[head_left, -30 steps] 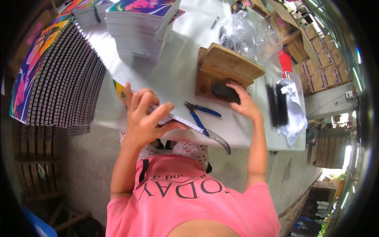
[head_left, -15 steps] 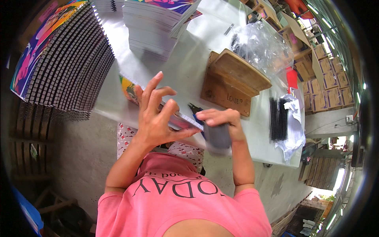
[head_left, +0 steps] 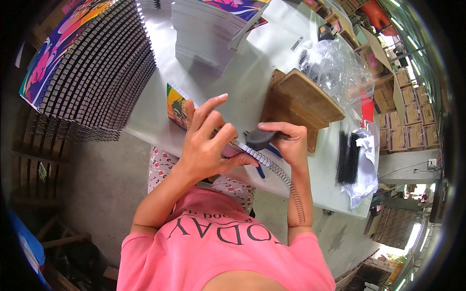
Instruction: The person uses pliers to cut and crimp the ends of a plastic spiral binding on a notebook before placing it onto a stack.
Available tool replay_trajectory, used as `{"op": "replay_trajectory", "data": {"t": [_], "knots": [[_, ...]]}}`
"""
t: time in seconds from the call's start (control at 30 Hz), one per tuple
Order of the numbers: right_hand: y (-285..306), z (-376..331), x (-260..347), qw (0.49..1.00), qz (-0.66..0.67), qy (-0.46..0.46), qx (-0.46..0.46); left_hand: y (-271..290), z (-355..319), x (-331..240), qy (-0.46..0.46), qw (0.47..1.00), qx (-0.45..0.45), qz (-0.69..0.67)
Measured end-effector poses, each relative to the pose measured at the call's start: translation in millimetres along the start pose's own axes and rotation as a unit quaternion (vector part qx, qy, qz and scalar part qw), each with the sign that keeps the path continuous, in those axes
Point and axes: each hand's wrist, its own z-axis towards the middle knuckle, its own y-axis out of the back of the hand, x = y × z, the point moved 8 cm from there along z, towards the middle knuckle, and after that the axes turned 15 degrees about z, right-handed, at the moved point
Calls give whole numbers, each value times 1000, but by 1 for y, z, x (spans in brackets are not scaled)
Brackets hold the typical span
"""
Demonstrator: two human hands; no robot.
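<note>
My left hand point(head_left: 206, 143) pinches a thin spiral notebook point(head_left: 177, 104) with a colourful cover, thumb on its near side. Along the notebook's bound edge runs a wire-like spiral coil point(head_left: 286, 179), whose loose end curves down across my right forearm. At that edge, my right hand point(head_left: 291, 143) is closed, index finger stretched toward the left hand. A dark grey rounded piece point(head_left: 259, 139) sits at its fingertips against the coil; whether it is held or worn on the thumb I cannot tell. Blue-handled pliers point(head_left: 261, 170) lie below, partly hidden by the hands.
A tall stack of coil-bound notebooks point(head_left: 97, 72) rises at the left, unbound page stacks point(head_left: 204, 43) behind. A wooden stand point(head_left: 301, 104) is right of centre. Further right are a clear plastic bag point(head_left: 335, 63), black coils point(head_left: 346, 157) on white paper, and cartons point(head_left: 410, 111).
The blurred grey shape by my right hand is gone; the coil's trailing end now shows clearly along my forearm. My right fingers have shifted slightly. The whole view has moved a little.
</note>
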Motion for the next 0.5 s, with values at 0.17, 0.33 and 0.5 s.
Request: {"op": "replay_trajectory", "data": {"t": [0.17, 0.33, 0.5], "knots": [[-29, 8, 37, 982, -13, 92, 164, -2, -3, 6, 24, 997, -2, -71], [-32, 9, 46, 957, 187, 163, 153, -7, -1, 10, 26, 992, -5, -121], [-14, 24, 9, 994, 99, 36, 3, -4, 0, 14, 35, 988, -35, -145]]}}
